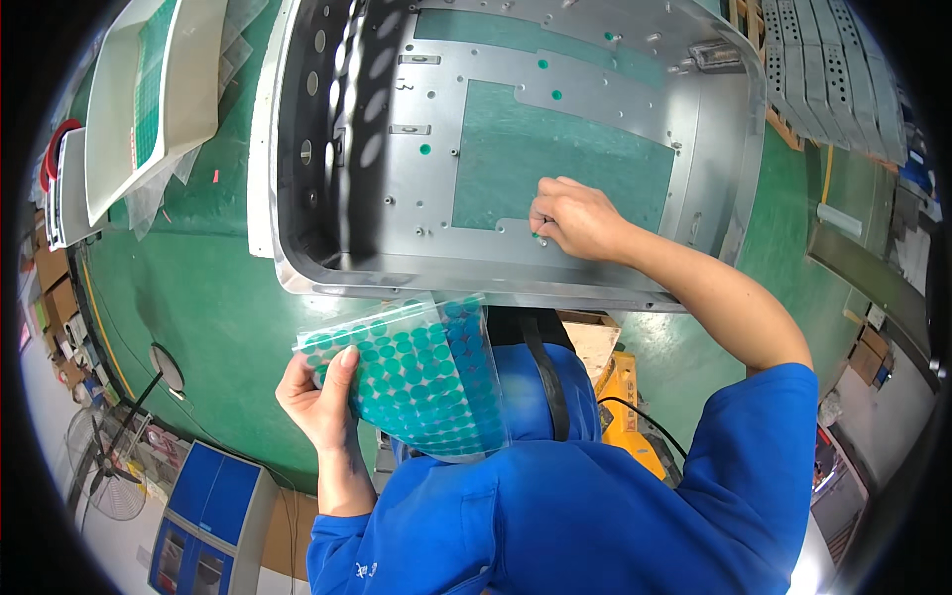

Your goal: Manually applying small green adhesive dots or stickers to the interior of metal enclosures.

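Observation:
My left hand [322, 397] grips a clear plastic sheet of round green stickers [402, 362] between thumb and fingers, in front of my body. Part of the sheet is folded over and looks bluer along its right side. Over a large silver metal housing [516, 273], my right hand [575, 220] is closed in a pinch, low against the inner panel. At its fingertips a bit of a round green sticker [535, 236] shows beside a small stud; the fingers cover the rest. Other green dots [556, 95] sit on the panel farther up.
The housing has rectangular cutouts, several studs and a raised rim. White bins [149, 109] stand at the far left, perforated metal parts [833, 74] at the far right. Below are a fan [114, 476], a blue cabinet [210, 506] and a yellow machine [627, 416] near my body.

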`<state>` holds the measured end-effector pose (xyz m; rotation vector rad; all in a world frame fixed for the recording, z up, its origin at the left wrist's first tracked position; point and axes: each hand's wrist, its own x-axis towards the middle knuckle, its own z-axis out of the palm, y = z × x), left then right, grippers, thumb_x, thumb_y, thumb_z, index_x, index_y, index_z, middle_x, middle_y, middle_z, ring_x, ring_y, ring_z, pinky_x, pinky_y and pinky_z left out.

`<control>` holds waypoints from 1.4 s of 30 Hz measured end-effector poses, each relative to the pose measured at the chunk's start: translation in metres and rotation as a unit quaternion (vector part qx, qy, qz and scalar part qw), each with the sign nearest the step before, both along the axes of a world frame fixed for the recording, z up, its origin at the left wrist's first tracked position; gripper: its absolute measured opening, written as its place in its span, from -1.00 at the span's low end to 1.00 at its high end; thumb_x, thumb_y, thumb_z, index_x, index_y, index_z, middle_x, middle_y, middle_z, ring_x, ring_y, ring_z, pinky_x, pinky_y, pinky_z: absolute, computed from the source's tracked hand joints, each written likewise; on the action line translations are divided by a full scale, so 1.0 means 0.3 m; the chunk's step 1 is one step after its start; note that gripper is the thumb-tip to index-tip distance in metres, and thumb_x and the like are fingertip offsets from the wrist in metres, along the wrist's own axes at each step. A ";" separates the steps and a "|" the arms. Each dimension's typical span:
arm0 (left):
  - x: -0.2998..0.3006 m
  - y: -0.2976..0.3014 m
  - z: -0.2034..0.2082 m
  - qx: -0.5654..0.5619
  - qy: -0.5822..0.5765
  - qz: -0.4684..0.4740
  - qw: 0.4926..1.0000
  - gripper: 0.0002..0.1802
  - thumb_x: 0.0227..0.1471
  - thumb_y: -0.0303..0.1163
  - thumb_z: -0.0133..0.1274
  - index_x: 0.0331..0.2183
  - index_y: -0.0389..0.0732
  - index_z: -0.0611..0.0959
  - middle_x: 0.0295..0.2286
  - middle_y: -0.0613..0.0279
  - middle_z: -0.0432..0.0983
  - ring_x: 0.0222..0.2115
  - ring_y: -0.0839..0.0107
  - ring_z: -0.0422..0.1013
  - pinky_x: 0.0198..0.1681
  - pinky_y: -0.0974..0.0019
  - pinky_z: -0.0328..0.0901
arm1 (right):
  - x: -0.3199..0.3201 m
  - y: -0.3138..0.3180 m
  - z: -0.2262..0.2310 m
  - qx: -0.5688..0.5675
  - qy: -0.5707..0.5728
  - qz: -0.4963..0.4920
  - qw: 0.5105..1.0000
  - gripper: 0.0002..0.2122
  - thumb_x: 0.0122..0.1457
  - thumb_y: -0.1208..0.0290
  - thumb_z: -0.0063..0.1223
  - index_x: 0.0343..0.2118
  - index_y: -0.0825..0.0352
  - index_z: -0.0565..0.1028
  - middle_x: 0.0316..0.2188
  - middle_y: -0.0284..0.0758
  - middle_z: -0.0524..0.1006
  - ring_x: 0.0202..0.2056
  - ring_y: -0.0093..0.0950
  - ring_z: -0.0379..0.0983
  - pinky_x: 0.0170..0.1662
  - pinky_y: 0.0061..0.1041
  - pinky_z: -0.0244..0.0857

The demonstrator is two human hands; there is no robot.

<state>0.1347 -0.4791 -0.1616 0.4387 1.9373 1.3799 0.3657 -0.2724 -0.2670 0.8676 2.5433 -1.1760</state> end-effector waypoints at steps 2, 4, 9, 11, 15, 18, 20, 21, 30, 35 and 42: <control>0.001 -0.002 0.000 -0.002 -0.003 0.002 1.000 -0.87 -0.22 -0.59 0.09 -0.47 -0.30 0.53 -0.58 0.34 0.44 -0.62 0.67 0.28 -0.52 0.64 0.16 | -0.004 0.001 0.010 0.001 -0.009 0.004 1.000 -0.98 -0.15 0.53 -0.04 -0.61 0.26 0.41 -0.50 -0.37 0.32 -0.34 -0.39 0.26 -0.32 -0.43 0.20; -0.001 -0.005 -0.002 -0.004 -0.009 0.004 1.000 -0.87 -0.22 -0.58 0.09 -0.47 -0.30 0.53 -0.58 0.34 0.44 -0.62 0.66 0.28 -0.52 0.63 0.16 | -0.005 0.000 0.013 0.005 -0.013 0.007 1.000 -0.97 -0.15 0.53 -0.06 -0.62 0.26 0.42 -0.49 -0.37 0.33 -0.34 -0.39 0.26 -0.32 -0.43 0.22; 0.002 -0.008 -0.001 -0.004 -0.009 0.004 1.000 -0.87 -0.22 -0.57 0.10 -0.47 -0.30 0.53 -0.58 0.34 0.44 -0.61 0.66 0.28 -0.52 0.64 0.16 | -0.002 -0.006 0.006 0.029 0.001 0.012 1.000 -0.97 -0.16 0.53 -0.04 -0.61 0.26 0.42 -0.50 -0.37 0.33 -0.34 -0.40 0.27 -0.33 -0.43 0.24; 0.002 -0.009 -0.001 -0.004 -0.009 0.005 1.000 -0.86 -0.22 -0.57 0.10 -0.47 -0.30 0.53 -0.58 0.34 0.44 -0.61 0.66 0.28 -0.52 0.64 0.16 | -0.002 -0.008 0.007 0.034 0.006 0.010 0.999 -0.98 -0.17 0.53 -0.04 -0.61 0.26 0.42 -0.50 -0.37 0.33 -0.35 -0.40 0.27 -0.34 -0.43 0.24; 0.007 -0.010 -0.001 -0.007 -0.011 0.012 1.000 -0.86 -0.22 -0.56 0.10 -0.46 -0.30 0.53 -0.58 0.34 0.44 -0.61 0.66 0.28 -0.52 0.64 0.16 | 0.004 -0.016 -0.002 0.052 0.037 0.007 0.998 -0.96 -0.17 0.55 0.01 -0.61 0.28 0.40 -0.53 -0.37 0.30 -0.38 -0.39 0.27 -0.38 -0.44 0.21; 0.008 -0.011 0.001 -0.010 -0.016 0.013 1.000 -0.86 -0.22 -0.56 0.10 -0.46 -0.30 0.54 -0.58 0.34 0.43 -0.61 0.66 0.28 -0.52 0.64 0.16 | 0.006 -0.018 -0.003 0.057 0.041 0.010 0.997 -0.96 -0.18 0.55 0.01 -0.62 0.28 0.39 -0.54 -0.37 0.30 -0.39 -0.40 0.26 -0.39 -0.44 0.21; 0.008 -0.012 -0.001 -0.011 -0.020 0.015 1.000 -0.86 -0.22 -0.56 0.10 -0.46 -0.30 0.53 -0.58 0.34 0.43 -0.61 0.66 0.28 -0.52 0.64 0.16 | 0.009 -0.021 -0.006 0.061 0.048 0.008 0.997 -0.95 -0.18 0.55 0.01 -0.61 0.27 0.39 -0.54 -0.37 0.30 -0.39 -0.40 0.27 -0.40 -0.44 0.22; 0.008 -0.013 -0.003 -0.010 -0.021 0.018 1.000 -0.86 -0.22 -0.56 0.10 -0.46 -0.30 0.53 -0.58 0.34 0.43 -0.62 0.66 0.28 -0.52 0.64 0.16 | 0.009 -0.021 -0.007 0.064 0.052 0.008 0.997 -0.95 -0.18 0.55 0.01 -0.61 0.27 0.39 -0.54 -0.37 0.30 -0.39 -0.40 0.27 -0.40 -0.44 0.22; 0.014 -0.014 0.000 -0.005 -0.030 0.028 0.999 -0.86 -0.22 -0.56 0.10 -0.46 -0.31 0.53 -0.57 0.34 0.44 -0.60 0.65 0.29 -0.50 0.63 0.18 | 0.018 -0.030 -0.001 0.081 0.079 0.005 0.994 -0.95 -0.17 0.52 0.02 -0.58 0.27 0.40 -0.54 -0.36 0.31 -0.42 -0.39 0.28 -0.41 -0.44 0.22; 0.014 -0.012 0.001 0.003 -0.029 0.029 0.999 -0.86 -0.22 -0.56 0.10 -0.46 -0.31 0.53 -0.57 0.33 0.44 -0.60 0.65 0.30 -0.49 0.63 0.18 | 0.017 -0.030 -0.003 0.080 0.080 0.008 0.994 -0.95 -0.16 0.53 0.01 -0.58 0.28 0.40 -0.54 -0.36 0.30 -0.42 -0.39 0.27 -0.41 -0.45 0.22; 0.014 -0.011 0.001 0.001 -0.035 0.030 0.999 -0.87 -0.21 -0.56 0.10 -0.47 -0.31 0.53 -0.57 0.32 0.44 -0.60 0.65 0.30 -0.49 0.63 0.19 | 0.015 -0.033 -0.001 0.079 0.068 0.007 0.995 -0.95 -0.16 0.53 0.01 -0.58 0.29 0.39 -0.53 -0.35 0.30 -0.42 -0.39 0.27 -0.41 -0.45 0.22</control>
